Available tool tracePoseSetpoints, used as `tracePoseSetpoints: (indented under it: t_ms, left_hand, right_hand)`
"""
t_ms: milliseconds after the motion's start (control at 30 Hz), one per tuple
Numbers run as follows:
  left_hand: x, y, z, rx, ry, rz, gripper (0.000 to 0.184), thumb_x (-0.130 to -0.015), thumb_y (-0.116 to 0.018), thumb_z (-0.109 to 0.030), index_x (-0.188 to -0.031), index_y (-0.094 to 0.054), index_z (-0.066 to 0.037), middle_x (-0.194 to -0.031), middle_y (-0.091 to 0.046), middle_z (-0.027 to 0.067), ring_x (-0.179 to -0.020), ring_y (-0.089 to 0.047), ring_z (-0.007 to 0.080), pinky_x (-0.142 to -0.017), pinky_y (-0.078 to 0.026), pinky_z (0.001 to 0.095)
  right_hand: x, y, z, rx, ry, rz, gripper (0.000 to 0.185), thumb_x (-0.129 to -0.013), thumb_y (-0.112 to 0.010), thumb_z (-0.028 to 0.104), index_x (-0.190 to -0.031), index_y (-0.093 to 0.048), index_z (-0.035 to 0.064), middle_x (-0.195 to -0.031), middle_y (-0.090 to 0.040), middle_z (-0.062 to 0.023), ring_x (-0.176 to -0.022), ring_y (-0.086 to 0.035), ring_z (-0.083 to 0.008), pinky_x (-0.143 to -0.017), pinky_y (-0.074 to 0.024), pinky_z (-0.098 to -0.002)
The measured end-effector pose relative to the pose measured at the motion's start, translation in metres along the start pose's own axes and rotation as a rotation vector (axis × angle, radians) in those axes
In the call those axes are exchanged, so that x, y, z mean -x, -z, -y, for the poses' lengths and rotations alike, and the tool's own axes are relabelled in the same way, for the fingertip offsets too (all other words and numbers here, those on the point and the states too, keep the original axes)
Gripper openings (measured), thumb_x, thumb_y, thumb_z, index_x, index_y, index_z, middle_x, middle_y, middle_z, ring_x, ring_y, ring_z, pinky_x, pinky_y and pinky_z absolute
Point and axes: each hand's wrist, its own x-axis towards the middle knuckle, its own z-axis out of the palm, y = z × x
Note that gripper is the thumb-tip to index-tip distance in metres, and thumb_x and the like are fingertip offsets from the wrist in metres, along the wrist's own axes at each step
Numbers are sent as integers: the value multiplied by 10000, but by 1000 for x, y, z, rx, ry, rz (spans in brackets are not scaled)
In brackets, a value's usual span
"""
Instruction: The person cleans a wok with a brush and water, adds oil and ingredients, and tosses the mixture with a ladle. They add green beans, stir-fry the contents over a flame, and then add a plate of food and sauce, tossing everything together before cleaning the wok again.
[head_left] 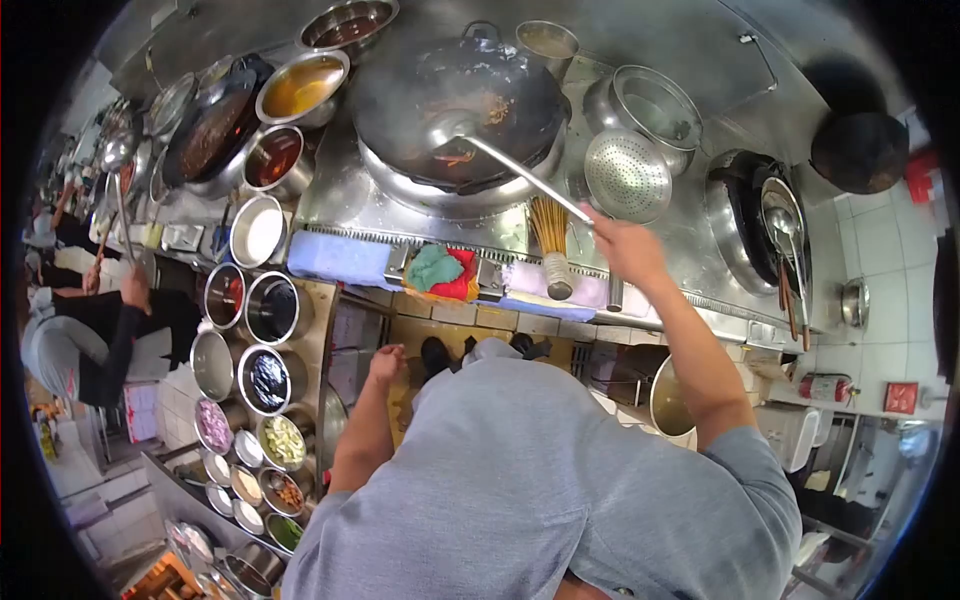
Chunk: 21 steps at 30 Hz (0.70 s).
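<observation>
My right hand (625, 248) is closed around the handle end of a long metal ladle (530, 178). The ladle's bowl rests inside a large dark wok (400, 110), beside a little food (494, 108), with steam over it. Near my body, my left hand (387, 362) hangs in front of the counter with its fingers curled; nothing shows in it. A bamboo brush (551, 240) stands at the counter edge, left of my right hand. Green and red cloths (435, 268) lie below the wok, beside a folded blue towel (342, 258).
A perforated strainer (628, 176) lies right of the wok, before a metal pot (657, 105). Another wok (740, 220) holds ladles farther right. Bowls of sauces (268, 308) and chopped ingredients (283, 441) line the left. A co-worker (110, 330) works at the far left.
</observation>
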Motion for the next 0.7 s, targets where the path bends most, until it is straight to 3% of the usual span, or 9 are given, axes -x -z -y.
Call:
tracePoseSetpoints:
  t_ms: [67, 133, 200, 300, 367, 433, 533, 600, 700]
  left_hand:
    - [-13, 0, 11, 41, 49, 51, 265, -862, -615, -293, -1000, -599, -67, -764, -601, 29, -619, -558, 124, -527, -443, 264]
    - [-16, -5, 19, 85, 96, 87, 271, -860, -618, -293, -1018, -592, -75, -776, -603, 27, -623, -558, 120, -522, -438, 260]
    - [-10, -10, 14, 80, 51, 104, 287, -868, -597, -304, -1050, -581, -83, -789, -606, 23, -620, -557, 112, -509, -427, 258]
    - [6, -24, -12, -17, 68, 109, 304, -877, -568, -333, -1059, -589, -91, -822, -618, 16, -646, -563, 105, -521, -424, 262]
    - [1, -35, -20, -69, 57, 170, 314, -878, -557, -347, -1065, -592, -97, -844, -623, 12, -665, -567, 102, -534, -423, 263]
    - [-7, -44, -27, -121, 47, 233, 324, -879, -546, -360, -1070, -595, -103, -865, -628, 8, -683, -571, 99, -547, -422, 265]
    - [-14, -54, -41, -283, -15, 290, 325, -877, -551, -367, -1072, -600, -113, -897, -633, 2, -716, -576, 97, -574, -423, 259]
    - [-11, -62, -63, -191, -70, 253, 325, -882, -546, -368, -1077, -600, -114, -883, -628, -2, -727, -578, 95, -587, -424, 264]
    - [-6, -64, -80, -82, -82, 305, 334, -915, -499, -361, -1124, -590, -118, -938, -631, -9, -784, -593, 106, -636, -436, 281]
  right_hand:
    - [29, 21, -24, -24, 90, -165, 494, -868, -519, 248, -1340, -414, 351, -948, -647, -117, -832, -619, -309, -725, -488, -417]
    - [62, 55, -34, -104, 84, -161, 490, -837, -569, 191, -1301, -478, 319, -918, -655, -122, -815, -622, -313, -706, -482, -415]
    - [97, 98, -33, -296, 36, -107, 530, -795, -601, 54, -1288, -510, 226, -929, -664, -140, -824, -640, -321, -736, -493, -347]
    - [116, 118, -36, -410, -26, 21, 489, -810, -587, 62, -1276, -524, 193, -904, -661, -170, -833, -657, -300, -751, -487, -324]
    - [85, 98, -28, -285, 0, 78, 482, -831, -582, 102, -1298, -498, 185, -929, -657, -182, -824, -656, -298, -754, -483, -329]
    - [35, 32, -40, -374, 121, -31, 501, -858, -573, 153, -1341, -444, 182, -770, -608, -120, -597, -549, -195, -659, -453, -292]
    - [-20, -13, -34, -421, 266, -266, 486, -891, -543, 192, -1362, -425, 205, -692, -569, -78, -511, -509, -172, -554, -448, -301]
    - [-34, 10, 3, -911, -244, -31, 461, -916, -506, 219, -1368, -419, 232, -626, -497, -26, -439, -428, -122, -423, -388, -277]
    - [-47, -1, 21, -1039, -300, -144, 477, -913, -508, 179, -1375, -402, 127, -719, -537, -32, -550, -481, -90, -462, -413, -261]
